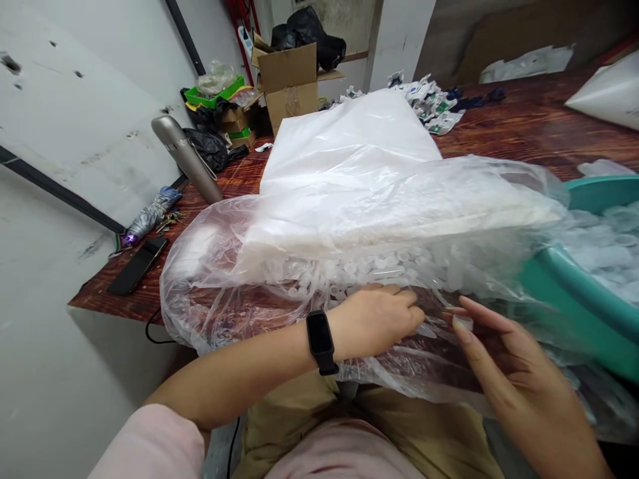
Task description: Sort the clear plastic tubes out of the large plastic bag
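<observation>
My right hand (519, 372) pinches a small translucent plastic cap (463, 323) between thumb and fingertips. Close by on its left, my left hand (382, 318) has its fingers curled inward, palm down; what they hold, if anything, is hidden. A dark band with a black screen sits on my left wrist. Just beyond the left hand, a heap of small white plastic pieces (344, 271) lies in a large clear plastic bag (200, 319). The bag spreads over the table's front edge, under both hands.
A teal tub (564, 279) full of translucent pieces stands at the right. White plastic sheeting (349, 146) covers the middle. A grey flask (187, 159), a phone (138, 266), keys (170, 221) and an umbrella (152, 214) are at left; a cardboard box (289, 86) stands behind.
</observation>
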Demonstrator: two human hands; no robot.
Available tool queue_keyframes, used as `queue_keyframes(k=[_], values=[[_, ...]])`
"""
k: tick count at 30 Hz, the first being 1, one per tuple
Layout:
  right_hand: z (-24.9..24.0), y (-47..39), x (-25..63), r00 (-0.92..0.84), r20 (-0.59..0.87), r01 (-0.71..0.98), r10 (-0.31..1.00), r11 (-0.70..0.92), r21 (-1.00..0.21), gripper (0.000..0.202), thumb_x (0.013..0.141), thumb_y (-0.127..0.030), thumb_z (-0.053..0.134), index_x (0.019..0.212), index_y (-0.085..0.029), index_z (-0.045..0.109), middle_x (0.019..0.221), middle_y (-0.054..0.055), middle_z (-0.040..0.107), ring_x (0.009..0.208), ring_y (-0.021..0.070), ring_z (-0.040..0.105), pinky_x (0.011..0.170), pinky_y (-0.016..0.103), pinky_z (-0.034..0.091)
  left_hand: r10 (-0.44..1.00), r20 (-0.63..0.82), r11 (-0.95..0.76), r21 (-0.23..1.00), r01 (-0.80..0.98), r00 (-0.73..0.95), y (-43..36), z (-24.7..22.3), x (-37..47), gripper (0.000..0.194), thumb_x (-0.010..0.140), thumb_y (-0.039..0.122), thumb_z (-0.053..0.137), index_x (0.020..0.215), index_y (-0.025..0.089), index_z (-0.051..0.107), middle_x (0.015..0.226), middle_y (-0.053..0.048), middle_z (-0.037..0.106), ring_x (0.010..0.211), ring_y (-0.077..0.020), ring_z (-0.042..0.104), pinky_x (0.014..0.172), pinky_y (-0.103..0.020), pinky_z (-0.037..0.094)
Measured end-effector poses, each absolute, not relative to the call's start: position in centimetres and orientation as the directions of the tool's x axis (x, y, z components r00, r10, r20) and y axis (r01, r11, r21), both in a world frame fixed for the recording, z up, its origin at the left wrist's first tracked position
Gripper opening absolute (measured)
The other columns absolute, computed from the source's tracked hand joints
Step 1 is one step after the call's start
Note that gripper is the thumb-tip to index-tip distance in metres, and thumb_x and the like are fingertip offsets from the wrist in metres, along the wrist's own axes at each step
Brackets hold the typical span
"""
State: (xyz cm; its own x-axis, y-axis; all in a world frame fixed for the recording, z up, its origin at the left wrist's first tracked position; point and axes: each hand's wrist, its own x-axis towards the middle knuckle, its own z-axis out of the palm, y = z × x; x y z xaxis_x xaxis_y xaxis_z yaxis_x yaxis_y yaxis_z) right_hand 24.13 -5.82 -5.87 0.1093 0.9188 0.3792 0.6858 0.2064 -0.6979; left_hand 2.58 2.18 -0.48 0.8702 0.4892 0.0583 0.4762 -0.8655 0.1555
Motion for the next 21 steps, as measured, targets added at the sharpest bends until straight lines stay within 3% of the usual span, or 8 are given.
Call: queue_keyframes(k=[2,5,7,8,10,13,17,21], values=[[-6.1,-6.1,24.6,0.079,0.376,0.69,0.923,0.222,-0.688,0.04,0.106,-0.047,0.058,0.141,-0.031,0.067,0.127,0.007,0.075,0.113,0.027,0.074,0.099,0.042,0.062,0.544,0.056,-0.817,0.263,0.513,0.837,1.9,-0.4,2.2,0.014,0.107,0.013,0.055,0.107,0.012,0.07,0.109,-0.012,0.075,0.102,-0.027,0.072,0.086,-0.038,0.057],[-6.1,-6.7,24.7,0.011,0.436,0.743,0.9,0.284,-0.606,0.037,0.107,-0.039,0.059,0.142,-0.032,0.069,0.132,0.008,0.068,0.124,0.0271,0.068,0.11,0.043,0.056,0.765,0.076,-0.502,0.692,0.519,0.639,0.6,0.1,1.1,0.019,0.104,0.021,0.064,0.122,0.016,0.066,0.106,-0.009,0.077,0.093,-0.0245,0.073,0.082,-0.036,0.056],[-5.8,-7.2,24.0,-0.031,0.45,0.733,0.893,0.326,-0.597,0.039,0.107,-0.035,0.061,0.145,-0.033,0.067,0.13,0.007,0.067,0.121,0.025,0.069,0.104,0.038,0.059,0.882,-0.025,-0.116,0.956,0.269,0.47,-0.6,0.4,0.4,0.033,0.101,0.03,0.07,0.131,0.021,0.06,0.1,-0.006,0.077,0.084,-0.0208,0.073,0.075,-0.032,0.055],[-5.5,-7.3,23.4,-0.052,0.447,0.715,0.893,0.345,-0.608,0.039,0.106,-0.034,0.062,0.145,-0.034,0.066,0.129,0.006,0.068,0.119,0.0237,0.071,0.1,0.035,0.061,0.908,-0.096,0.068,0.994,0.083,0.407,-1.3,0.5,0.2,0.039,0.098,0.036,0.074,0.131,0.022,0.057,0.097,-0.005,0.077,0.08,-0.0193,0.073,0.073,-0.031,0.054],[-4.9,-7.5,21.8,-0.072,0.443,0.662,0.894,0.375,-0.649,0.036,0.106,-0.033,0.063,0.141,-0.035,0.067,0.129,0.005,0.071,0.116,0.0225,0.072,0.097,0.033,0.063,0.927,-0.204,0.293,0.918,-0.267,0.316,-2.6,0.6,0.0,0.049,0.091,0.045,0.084,0.122,0.022,0.053,0.094,-0.005,0.079,0.079,-0.0176,0.073,0.075,-0.029,0.054],[-3.7,-7.5,19.3,-0.073,0.448,0.571,0.891,0.405,-0.714,0.027,0.104,-0.034,0.067,0.13,-0.036,0.073,0.125,0.003,0.07,0.115,0.0221,0.072,0.099,0.034,0.063,0.947,-0.263,0.32,0.78,-0.538,0.182,-4.2,0.6,0.2,0.057,0.085,0.045,0.092,0.112,0.022,0.047,0.093,-0.005,0.081,0.08,-0.0143,0.075,0.079,-0.025,0.054],[-2.7,-7.4,17.3,-0.095,0.455,0.493,0.885,0.439,-0.751,0.03,0.104,-0.031,0.067,0.133,-0.039,0.072,0.121,0.001,0.071,0.109,0.0192,0.074,0.098,0.031,0.064,0.961,-0.258,0.263,0.746,-0.612,0.098,-5.6,0.5,0.2,0.056,0.088,0.039,0.091,0.113,0.024,0.044,0.097,-0.004,0.084,0.089,-0.0145,0.079,0.087,-0.025,0.054],[-2.7,-7.7,16.5,-0.11,0.502,0.505,0.858,0.483,-0.715,0.038,0.104,-0.023,0.067,0.14,-0.036,0.068,0.125,0.002,0.077,0.111,0.0205,0.077,0.1,0.032,0.065,0.985,-0.169,0.161,0.795,-0.585,0.042,-6.6,-0.2,0.0,0.046,0.094,0.039,0.086,0.111,0.026,0.045,0.102,-0.005,0.085,0.094,-0.017,0.08,0.084,-0.027,0.056]])
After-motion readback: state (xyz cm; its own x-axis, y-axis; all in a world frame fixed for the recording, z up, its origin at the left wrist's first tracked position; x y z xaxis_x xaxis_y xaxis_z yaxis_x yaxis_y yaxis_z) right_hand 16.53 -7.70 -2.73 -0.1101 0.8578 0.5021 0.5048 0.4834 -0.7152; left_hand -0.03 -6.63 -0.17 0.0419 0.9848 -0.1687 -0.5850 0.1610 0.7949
